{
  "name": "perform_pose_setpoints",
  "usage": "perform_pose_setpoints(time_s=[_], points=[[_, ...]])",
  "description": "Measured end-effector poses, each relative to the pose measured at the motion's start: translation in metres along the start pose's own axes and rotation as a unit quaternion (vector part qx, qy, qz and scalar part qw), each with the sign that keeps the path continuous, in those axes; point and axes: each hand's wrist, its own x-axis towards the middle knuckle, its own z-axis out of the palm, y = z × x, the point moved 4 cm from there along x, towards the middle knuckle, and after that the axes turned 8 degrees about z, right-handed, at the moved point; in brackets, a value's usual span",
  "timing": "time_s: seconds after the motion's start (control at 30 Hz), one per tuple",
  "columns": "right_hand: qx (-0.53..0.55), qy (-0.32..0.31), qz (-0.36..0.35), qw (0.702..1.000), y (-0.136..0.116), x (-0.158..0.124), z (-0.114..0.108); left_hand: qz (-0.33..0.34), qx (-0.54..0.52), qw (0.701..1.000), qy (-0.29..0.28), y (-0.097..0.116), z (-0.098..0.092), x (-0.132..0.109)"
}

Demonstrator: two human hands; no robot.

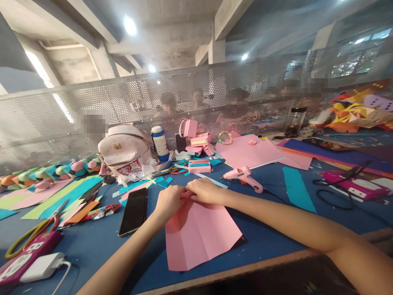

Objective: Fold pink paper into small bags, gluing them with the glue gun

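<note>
A creased sheet of pink paper (201,237) lies on the blue table, its near edge close to the table's front edge. My left hand (172,200) is closed on the far left part of the sheet. Beside it my right hand (204,191) grips the same far edge, with its fingertips close to my left hand. Between the hands the paper looks folded or bunched. A black phone (134,212) lies left of my left hand. To the right of my right hand rests a pink glue gun (245,178).
Scissors (50,219) and a magenta power strip (29,258) lie at the left. Behind stand a pale backpack (124,145) and a bottle (159,143). Large pink sheets (251,151) lie at the back; another power strip (356,184) with black cables is at right.
</note>
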Motion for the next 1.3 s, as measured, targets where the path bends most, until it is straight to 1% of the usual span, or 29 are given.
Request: perform_pose_setpoints(time_s=[0.2,0.4,0.6,0.83,1.0,1.17,1.3], points=[[-0.005,0.002,0.009,1.000,0.001,0.002,0.000,-0.002,0.021,1.000,-0.008,-0.003,-0.001,-0.001],[-0.026,-0.011,0.007,1.000,0.004,0.001,-0.005,0.009,0.046,0.999,-0.022,-0.006,-0.005,-0.003],[-0.043,-0.021,-0.005,0.999,0.001,-0.003,-0.008,0.015,0.052,0.998,-0.035,-0.008,-0.007,-0.004],[-0.058,-0.039,0.004,0.998,0.003,-0.004,-0.013,0.026,0.054,0.997,-0.050,-0.007,-0.006,-0.006],[-0.067,-0.046,0.002,0.997,0.000,-0.009,-0.015,0.037,0.060,0.996,-0.048,-0.006,-0.002,-0.007],[-0.062,-0.041,0.005,0.997,-0.003,-0.010,-0.014,0.028,0.060,0.997,-0.044,-0.007,-0.003,-0.006],[-0.055,-0.032,0.012,0.998,-0.001,-0.008,-0.011,0.024,0.054,0.998,-0.035,-0.006,-0.004,-0.005]])
